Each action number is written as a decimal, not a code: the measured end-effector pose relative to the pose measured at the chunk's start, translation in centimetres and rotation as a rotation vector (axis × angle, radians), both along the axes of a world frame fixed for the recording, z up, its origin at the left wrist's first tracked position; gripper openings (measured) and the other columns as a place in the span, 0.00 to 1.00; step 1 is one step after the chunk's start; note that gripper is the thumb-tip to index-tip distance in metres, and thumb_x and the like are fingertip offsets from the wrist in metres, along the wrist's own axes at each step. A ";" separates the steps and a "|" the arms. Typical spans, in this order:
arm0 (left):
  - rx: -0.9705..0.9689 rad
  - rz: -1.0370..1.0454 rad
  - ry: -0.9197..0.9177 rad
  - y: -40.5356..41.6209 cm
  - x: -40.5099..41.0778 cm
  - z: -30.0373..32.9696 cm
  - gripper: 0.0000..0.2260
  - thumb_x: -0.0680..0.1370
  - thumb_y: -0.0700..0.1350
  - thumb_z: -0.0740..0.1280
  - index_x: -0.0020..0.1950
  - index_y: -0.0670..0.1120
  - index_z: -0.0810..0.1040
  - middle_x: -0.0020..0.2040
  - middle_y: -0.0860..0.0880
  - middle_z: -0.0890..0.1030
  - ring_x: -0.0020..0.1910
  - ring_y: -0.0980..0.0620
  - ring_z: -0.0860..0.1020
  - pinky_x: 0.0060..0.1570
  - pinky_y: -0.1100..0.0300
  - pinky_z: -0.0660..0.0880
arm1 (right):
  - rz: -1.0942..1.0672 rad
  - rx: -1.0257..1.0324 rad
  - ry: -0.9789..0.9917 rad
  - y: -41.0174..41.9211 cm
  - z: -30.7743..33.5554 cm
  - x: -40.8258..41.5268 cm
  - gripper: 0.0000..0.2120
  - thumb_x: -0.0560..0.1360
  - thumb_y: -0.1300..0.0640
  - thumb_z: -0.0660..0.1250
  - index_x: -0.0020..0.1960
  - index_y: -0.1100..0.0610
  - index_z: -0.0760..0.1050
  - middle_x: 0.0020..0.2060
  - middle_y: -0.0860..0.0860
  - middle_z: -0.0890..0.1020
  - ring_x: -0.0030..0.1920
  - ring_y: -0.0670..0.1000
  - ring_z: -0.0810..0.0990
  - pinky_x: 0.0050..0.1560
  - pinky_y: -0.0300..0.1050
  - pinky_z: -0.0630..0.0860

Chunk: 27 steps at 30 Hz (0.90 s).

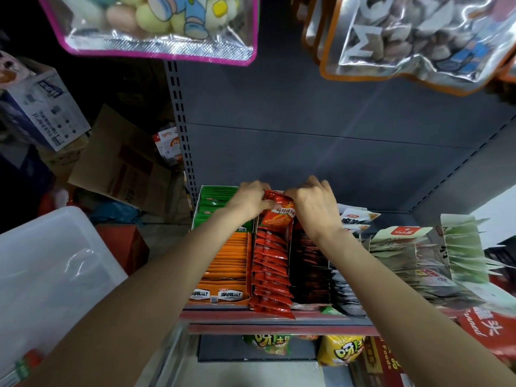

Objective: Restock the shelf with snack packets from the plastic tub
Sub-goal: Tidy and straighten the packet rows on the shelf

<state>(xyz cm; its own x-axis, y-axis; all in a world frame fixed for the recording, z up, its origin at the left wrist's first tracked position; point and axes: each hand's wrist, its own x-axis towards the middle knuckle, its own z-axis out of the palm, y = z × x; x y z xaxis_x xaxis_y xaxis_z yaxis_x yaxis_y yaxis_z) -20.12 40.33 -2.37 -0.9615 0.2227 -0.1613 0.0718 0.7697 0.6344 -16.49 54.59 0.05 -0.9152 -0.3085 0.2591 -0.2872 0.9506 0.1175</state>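
Observation:
Both my hands reach to the back of the shelf (279,322). My left hand (248,201) and my right hand (315,203) pinch the top corners of a red snack packet (277,215) that stands upright behind a row of red packets (272,277). Left of that row sit an orange display box (226,272) and a green box (213,203) of packets. Dark packets (310,269) fill the row to the right. The clear plastic tub (55,263) stands at the lower left, partly behind my left forearm.
Pale green and white packet boxes (413,255) crowd the right of the shelf. Clear candy bags (156,26) hang overhead. Cardboard boxes (120,169) pile up left of the shelf upright. Yellow and green snack bags (340,350) sit on the lower shelf.

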 end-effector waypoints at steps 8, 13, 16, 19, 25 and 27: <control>0.019 -0.014 0.096 -1.5 1.0 -1.8 0.20 0.72 0.43 0.73 0.62 0.44 0.75 0.56 0.45 0.76 0.51 0.50 0.77 0.51 0.61 0.72 | 0.012 0.061 -0.294 -0.3 -1.5 -0.7 0.18 0.77 0.44 0.61 0.65 0.48 0.72 0.54 0.51 0.80 0.61 0.54 0.71 0.60 0.48 0.64; -0.031 -0.080 0.146 -2.0 1.7 -2.0 0.13 0.73 0.38 0.71 0.57 0.42 0.78 0.55 0.46 0.80 0.50 0.55 0.75 0.49 0.67 0.69 | 0.019 0.056 -0.326 -1.1 -1.8 -0.8 0.12 0.78 0.51 0.61 0.57 0.52 0.77 0.53 0.52 0.80 0.59 0.54 0.73 0.60 0.47 0.64; -0.016 -0.030 0.174 -2.8 2.4 -1.6 0.14 0.74 0.37 0.69 0.59 0.43 0.77 0.57 0.47 0.78 0.52 0.55 0.74 0.52 0.66 0.70 | 0.006 0.000 -0.321 -1.9 -2.7 -0.4 0.10 0.78 0.55 0.60 0.56 0.53 0.78 0.53 0.53 0.80 0.58 0.54 0.74 0.59 0.46 0.65; 0.020 0.031 0.243 -5.0 4.0 -0.6 0.10 0.76 0.40 0.68 0.57 0.44 0.78 0.55 0.48 0.79 0.48 0.57 0.75 0.49 0.66 0.71 | 0.045 -0.226 -0.252 -3.6 -2.6 0.6 0.11 0.78 0.54 0.61 0.55 0.53 0.79 0.51 0.52 0.81 0.56 0.55 0.76 0.54 0.48 0.72; 0.083 0.289 0.320 -14.3 10.8 0.5 0.07 0.76 0.38 0.66 0.52 0.44 0.79 0.48 0.49 0.81 0.43 0.56 0.78 0.44 0.67 0.72 | 0.226 -0.609 -0.351 -12.9 -0.4 5.2 0.13 0.76 0.60 0.64 0.59 0.56 0.79 0.56 0.54 0.81 0.58 0.54 0.77 0.61 0.50 0.73; -0.007 0.403 0.371 -18.8 13.9 0.4 0.06 0.74 0.36 0.67 0.50 0.42 0.80 0.44 0.46 0.82 0.42 0.51 0.80 0.44 0.62 0.74 | 0.301 -0.628 -0.408 -17.4 -0.7 7.0 0.13 0.75 0.61 0.64 0.58 0.56 0.79 0.54 0.56 0.81 0.57 0.55 0.77 0.60 0.49 0.73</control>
<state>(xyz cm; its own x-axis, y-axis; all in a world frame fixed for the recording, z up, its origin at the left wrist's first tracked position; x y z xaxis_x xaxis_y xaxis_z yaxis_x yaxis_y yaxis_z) -6.18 21.55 -1.94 -0.9630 -0.1752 0.2049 -0.0118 0.7865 0.6175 -9.46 37.20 -0.66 -0.8760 -0.4646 0.1296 -0.4465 0.6794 -0.5822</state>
